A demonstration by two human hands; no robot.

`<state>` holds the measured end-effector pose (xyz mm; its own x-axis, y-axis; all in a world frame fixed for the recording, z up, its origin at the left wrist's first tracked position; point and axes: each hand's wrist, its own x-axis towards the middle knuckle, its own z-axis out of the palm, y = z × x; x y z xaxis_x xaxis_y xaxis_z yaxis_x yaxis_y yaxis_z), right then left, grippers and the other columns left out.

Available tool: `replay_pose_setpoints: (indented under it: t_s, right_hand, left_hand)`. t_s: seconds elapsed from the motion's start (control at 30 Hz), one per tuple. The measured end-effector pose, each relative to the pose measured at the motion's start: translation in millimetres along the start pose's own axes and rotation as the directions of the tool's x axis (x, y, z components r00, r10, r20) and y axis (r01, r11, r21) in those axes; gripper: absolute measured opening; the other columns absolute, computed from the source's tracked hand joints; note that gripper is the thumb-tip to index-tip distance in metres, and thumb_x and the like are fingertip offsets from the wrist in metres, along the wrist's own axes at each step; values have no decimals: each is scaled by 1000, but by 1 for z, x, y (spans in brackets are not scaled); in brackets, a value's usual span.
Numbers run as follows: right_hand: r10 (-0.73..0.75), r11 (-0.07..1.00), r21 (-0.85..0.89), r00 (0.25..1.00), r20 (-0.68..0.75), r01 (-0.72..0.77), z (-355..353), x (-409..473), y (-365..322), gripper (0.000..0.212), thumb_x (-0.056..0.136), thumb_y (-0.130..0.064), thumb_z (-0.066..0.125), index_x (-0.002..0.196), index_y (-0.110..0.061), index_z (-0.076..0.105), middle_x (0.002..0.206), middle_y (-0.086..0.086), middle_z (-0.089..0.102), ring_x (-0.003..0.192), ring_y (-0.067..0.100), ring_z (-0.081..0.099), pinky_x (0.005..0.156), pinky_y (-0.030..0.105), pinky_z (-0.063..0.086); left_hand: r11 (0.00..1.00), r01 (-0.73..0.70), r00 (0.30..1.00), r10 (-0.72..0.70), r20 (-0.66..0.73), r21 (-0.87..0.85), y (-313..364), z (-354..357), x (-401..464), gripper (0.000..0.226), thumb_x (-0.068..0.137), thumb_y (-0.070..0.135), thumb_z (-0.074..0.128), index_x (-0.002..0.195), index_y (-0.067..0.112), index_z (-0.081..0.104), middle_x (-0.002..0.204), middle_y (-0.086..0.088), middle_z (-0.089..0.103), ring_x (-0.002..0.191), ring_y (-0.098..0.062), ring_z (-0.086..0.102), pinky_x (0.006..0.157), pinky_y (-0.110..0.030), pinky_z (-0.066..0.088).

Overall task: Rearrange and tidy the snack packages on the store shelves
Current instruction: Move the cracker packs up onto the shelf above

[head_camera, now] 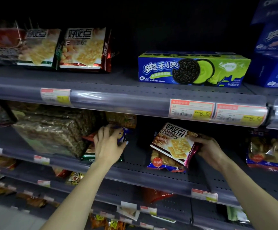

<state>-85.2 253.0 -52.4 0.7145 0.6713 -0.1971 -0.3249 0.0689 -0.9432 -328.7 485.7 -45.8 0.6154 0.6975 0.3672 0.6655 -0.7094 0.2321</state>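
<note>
Both hands worked the middle shelf (135,173).
The right hand (207,149) gripped a cracker bag (174,145), tilted above a blue packet (161,161); the left hand (107,145) curled around a blue-edged pack (123,132).

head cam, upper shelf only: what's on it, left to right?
Red bag → green-edged cracker bag → red-edged cracker bag → green Oreo box → blue Oreo boxes.
</note>
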Motion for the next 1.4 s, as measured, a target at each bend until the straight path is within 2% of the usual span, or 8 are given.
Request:
replay_pose_setpoints:
  t_s: [0.1,0.3,0.5,0.6,0.73,0.87,1.1,1.4]
  right_hand:
    - [-6,1000,9,1000,-25,6,2,0,1,33,84,1,60,118,3,62,113,19,69,105,33,67,87,42,52]
    - [-2,1000,9,998,-58,2,4,-6,4,34,84,0,61,118,3,62,112,19,69,103,33,68,88,41,53]
    - [-1,999,51,996,-84,5,5,-11,4,37,82,2,62,119,5,60,113,21,69,102,34,67,82,39,54]
    - [-7,998,57,995,-98,12,5,-14,2,36,82,3,62,117,4,61,110,20,70,98,32,69,77,37,55]
    - [-18,999,44,995,-94,22,3,-17,0,35,82,2,63,117,2,61,108,18,71,97,31,70,77,36,56]
    - [-21,999,36,994,-104,25,1,-17,-2,37,81,2,64,118,4,60,110,20,70,98,32,69,75,35,57]
    - [-21,999,43,993,-113,26,-3,-19,-6,36,81,3,63,118,4,61,109,19,71,95,31,70,66,29,59]
    - [-17,999,32,992,-126,21,-4,-17,-3,36,84,3,60,120,3,59,113,20,68,102,33,67,79,36,54]
  left_hand:
    - [981,113,972,-143,188,161,-8,4,2,73,83,64,56,145,31,36,156,-14,19,143,-41,8,111,-53,13]
    - [989,36,968,-71,239,145,-4,3,10,49,92,55,48,137,35,48,144,0,45,134,-31,35,108,-43,25]
    - [983,-10,965,-39,260,184,15,-2,11,24,96,19,54,119,18,60,107,-10,68,96,-30,65,74,-33,44]
    - [977,-14,957,-48,286,211,21,0,13,35,88,-4,52,117,15,59,106,-11,66,94,-30,67,66,-34,46]
    - [997,-11,970,-8,245,74,22,1,18,52,86,-8,51,131,20,52,105,-13,67,91,-32,66,63,-34,46]
    - [992,-28,972,56,227,-122,35,0,20,70,83,-10,51,142,25,44,114,-12,66,99,-33,64,76,-38,54]
    - [943,-18,984,75,159,-333,44,5,15,73,82,-12,55,144,24,42,111,-11,68,99,-27,66,83,-41,57]
    - [896,-95,986,144,81,-434,30,13,5,80,75,27,82,143,24,41,109,0,69,91,-20,67,74,-28,53]
